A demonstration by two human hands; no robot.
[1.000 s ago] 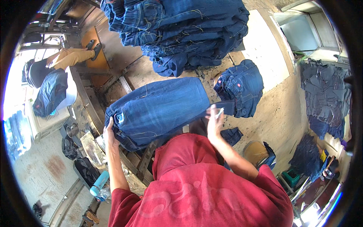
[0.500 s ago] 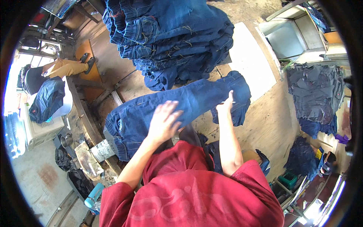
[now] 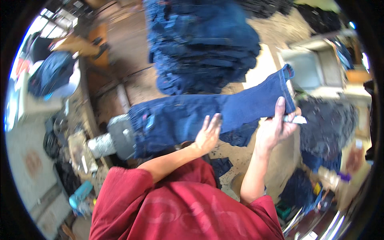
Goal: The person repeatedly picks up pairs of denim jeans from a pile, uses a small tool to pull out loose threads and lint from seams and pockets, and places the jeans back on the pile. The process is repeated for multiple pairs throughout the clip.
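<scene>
A pair of dark blue jeans (image 3: 180,116) is pulled over a padded, wrapped arm (image 3: 120,134), whose end sticks out at the waist on the left. My left hand (image 3: 209,134) rests on the denim with its fingers stretched out. At the far end of the leg my right hand (image 3: 280,124) grips the hem, thumb on top. A small white and grey object (image 3: 295,119), of a kind I cannot make out, also sits in that hand's fingers. The raised leg opening points away to the upper right.
A tall stack of folded jeans (image 3: 204,44) stands just beyond. Dark garments (image 3: 328,124) lie piled at the right, near an open-fronted cabinet (image 3: 304,70). On the left are a wooden bench frame (image 3: 90,116) and another person's legs (image 3: 76,45). A turquoise bottle (image 3: 81,193) lies lower left.
My right hand has taken the leg's hem and pulled it out straight to the upper right. My left hand has slid right along the denim. The view has shifted.
</scene>
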